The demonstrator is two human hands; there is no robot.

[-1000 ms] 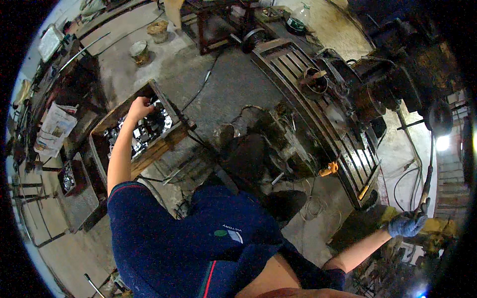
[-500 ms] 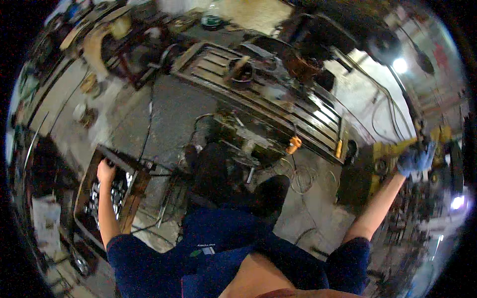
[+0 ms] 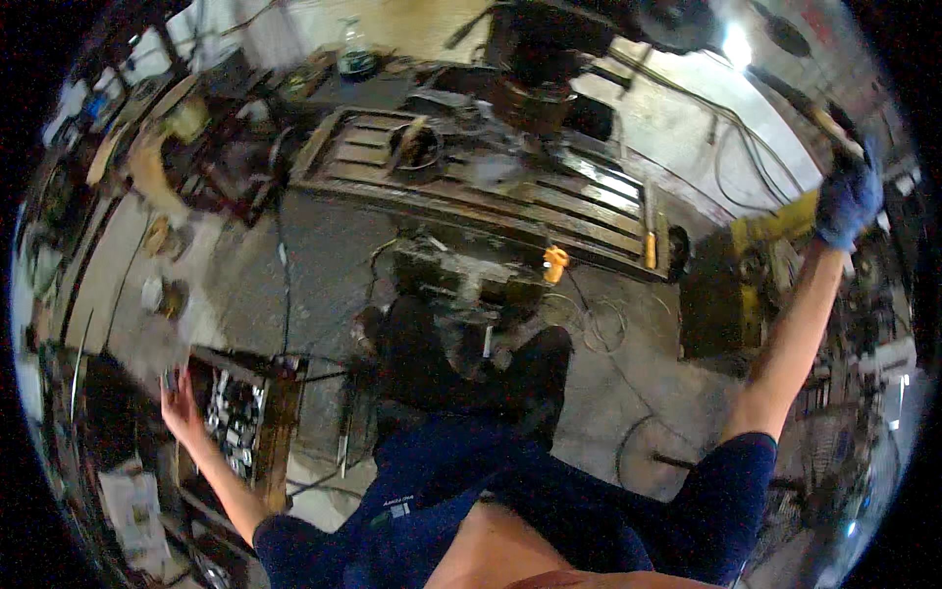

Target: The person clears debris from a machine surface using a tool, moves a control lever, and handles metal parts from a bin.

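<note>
My bare left hand (image 3: 180, 407) is raised at the left side of a wooden box (image 3: 279, 432). Its fingers are closed round a small metal part (image 3: 174, 377), whose exact kind I cannot make out. Shiny metal parts (image 3: 235, 417) lie in a heap inside the box. On the far right, my right hand (image 3: 850, 206), in a blue glove, is closed round the end of a long machine lever (image 3: 800, 98). The glove hides the lever's tip.
Ahead stands a milling machine with a slotted table (image 3: 461, 201); a round metal piece (image 3: 416, 147) sits on it. An orange handle (image 3: 555, 263) hangs at its front edge. A cable (image 3: 603, 339) coils on the floor. A yellow machine part (image 3: 775, 231) stands right.
My left hand has come up out of the heap in the box to its left edge with a small metal part. My right hand has moved up and outward with the lever.
</note>
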